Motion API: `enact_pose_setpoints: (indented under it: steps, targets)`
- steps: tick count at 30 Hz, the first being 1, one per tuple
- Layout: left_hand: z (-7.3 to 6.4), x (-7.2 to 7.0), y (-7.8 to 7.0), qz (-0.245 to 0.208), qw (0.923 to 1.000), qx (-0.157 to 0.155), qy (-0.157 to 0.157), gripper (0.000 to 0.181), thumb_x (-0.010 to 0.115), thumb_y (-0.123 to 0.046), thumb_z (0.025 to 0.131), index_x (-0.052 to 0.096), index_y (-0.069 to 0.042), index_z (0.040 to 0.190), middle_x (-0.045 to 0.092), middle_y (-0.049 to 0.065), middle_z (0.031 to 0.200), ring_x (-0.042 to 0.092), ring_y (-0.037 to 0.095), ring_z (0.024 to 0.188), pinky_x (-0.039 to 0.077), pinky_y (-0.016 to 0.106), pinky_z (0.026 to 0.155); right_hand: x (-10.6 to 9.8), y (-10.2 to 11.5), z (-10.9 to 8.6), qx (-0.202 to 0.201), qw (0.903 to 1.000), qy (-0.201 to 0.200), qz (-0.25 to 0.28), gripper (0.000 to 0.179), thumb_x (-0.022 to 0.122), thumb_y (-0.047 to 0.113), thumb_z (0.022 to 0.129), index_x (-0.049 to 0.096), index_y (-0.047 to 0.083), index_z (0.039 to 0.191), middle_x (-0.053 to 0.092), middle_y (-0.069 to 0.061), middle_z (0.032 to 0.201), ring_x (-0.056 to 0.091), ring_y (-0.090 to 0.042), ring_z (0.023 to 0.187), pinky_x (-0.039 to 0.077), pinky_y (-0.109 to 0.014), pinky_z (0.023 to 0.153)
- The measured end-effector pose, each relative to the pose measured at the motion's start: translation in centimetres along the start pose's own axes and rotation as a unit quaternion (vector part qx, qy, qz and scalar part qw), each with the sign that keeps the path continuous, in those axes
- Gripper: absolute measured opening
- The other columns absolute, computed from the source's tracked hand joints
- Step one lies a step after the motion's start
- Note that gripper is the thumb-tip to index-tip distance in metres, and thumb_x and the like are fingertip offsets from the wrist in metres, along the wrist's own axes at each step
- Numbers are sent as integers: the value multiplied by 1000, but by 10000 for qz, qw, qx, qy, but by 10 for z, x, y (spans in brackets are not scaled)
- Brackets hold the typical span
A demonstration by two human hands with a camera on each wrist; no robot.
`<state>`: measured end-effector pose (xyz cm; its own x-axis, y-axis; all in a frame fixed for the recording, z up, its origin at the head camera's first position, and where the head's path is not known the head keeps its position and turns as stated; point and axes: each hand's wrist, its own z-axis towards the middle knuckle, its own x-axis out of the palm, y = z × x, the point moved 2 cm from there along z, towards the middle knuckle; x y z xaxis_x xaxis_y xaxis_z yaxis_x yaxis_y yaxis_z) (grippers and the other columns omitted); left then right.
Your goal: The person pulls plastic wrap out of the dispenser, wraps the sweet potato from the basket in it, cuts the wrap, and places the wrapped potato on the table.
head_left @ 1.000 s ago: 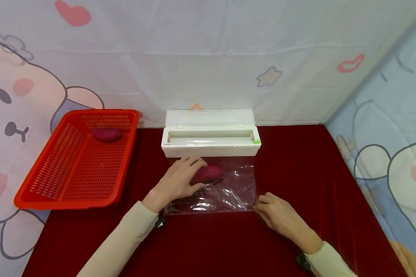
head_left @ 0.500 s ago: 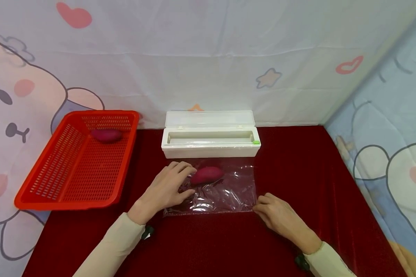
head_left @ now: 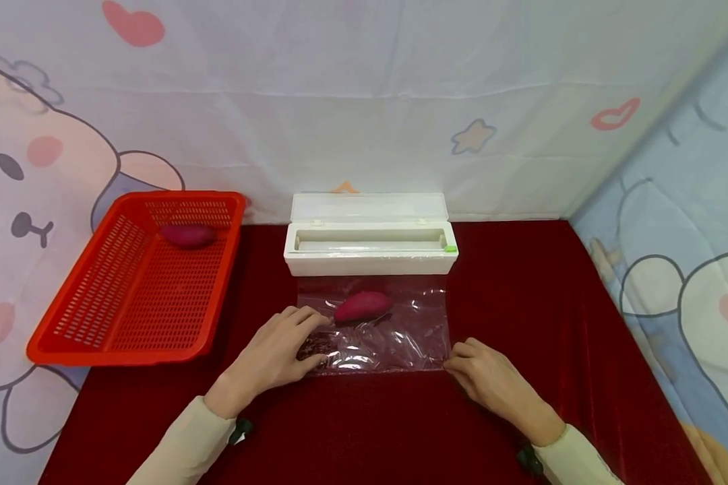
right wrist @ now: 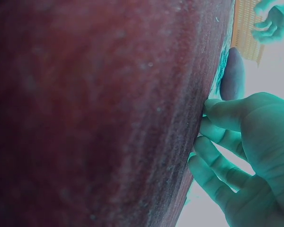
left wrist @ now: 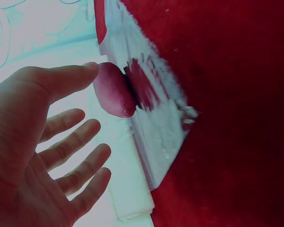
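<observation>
A purple sweet potato (head_left: 362, 306) lies on a sheet of clear plastic wrap (head_left: 403, 340) that runs forward from a white wrap dispenser (head_left: 370, 264). My left hand (head_left: 276, 357) hovers over the sheet's left side with its fingers spread and relaxed, holding nothing. In the left wrist view the thumb overlaps one end of the sweet potato (left wrist: 114, 92), while the palm is bare. At the sheet's front right corner, my right hand (head_left: 491, 380) pinches the wrap between thumb and fingertips. The right wrist view shows those fingertips (right wrist: 212, 105) low against the cloth.
Left of the wrap stands a red plastic basket (head_left: 218, 303) with another sweet potato (head_left: 188, 235) at its back. The dispenser's clear lid (head_left: 369, 207) is raised, and a green slider (head_left: 450, 248) sits at its right end. Dark red cloth (head_left: 509, 296) covers the table; a printed curtain (head_left: 364, 135) hangs behind.
My left hand has let go of the sweet potato and drawn back to the left and towards me. The sweet potato and my right hand have stayed in place.
</observation>
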<state>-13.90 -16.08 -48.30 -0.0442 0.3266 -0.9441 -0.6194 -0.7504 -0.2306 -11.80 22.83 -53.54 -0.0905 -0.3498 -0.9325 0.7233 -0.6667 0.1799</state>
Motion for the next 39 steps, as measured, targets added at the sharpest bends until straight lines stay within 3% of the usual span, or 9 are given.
enact_pose_setpoints:
  steps: [10, 25, 31, 39]
  targets:
    - [-21, 10, 1, -95, 9995, -175, 233, 54, 93, -35, 83, 69, -15, 127, 70, -1, 121, 66, 22, 108, 58, 43, 90, -1, 0, 1, -114, 9999, -80, -55, 15, 90, 5, 82, 84, 15, 90, 67, 8, 88, 57, -8, 83, 56, -23, 71]
    - [-41, 15, 5, -130, 9947, -572, 843, 53, 93, -37, 83, 71, -17, 126, 70, 0, 126, 63, 21, 105, 57, 41, 86, -2, 0, 2, 175, 9996, 198, 78, 12, 89, 7, 85, 85, 14, 94, 68, 8, 90, 56, -6, 83, 57, -24, 71]
    - [-45, 16, 8, -219, 9932, -690, 910, 39, 92, -32, 84, 74, -16, 115, 68, -1, 119, 60, 18, 101, 54, 36, 80, -2, -4, 1, 458, 9974, 374, 417, 10, 87, 8, 89, 85, 15, 96, 69, 11, 92, 59, -6, 87, 58, -26, 76]
    - [-47, 15, 10, -347, 9946, -640, 742, 23, 88, -20, 87, 76, -15, 106, 67, -3, 113, 55, 14, 95, 51, 27, 73, -5, -9, 2, 849, 9900, 591, 959, 10, 82, 9, 94, 85, 16, 101, 73, 11, 99, 66, -7, 94, 61, -30, 83]
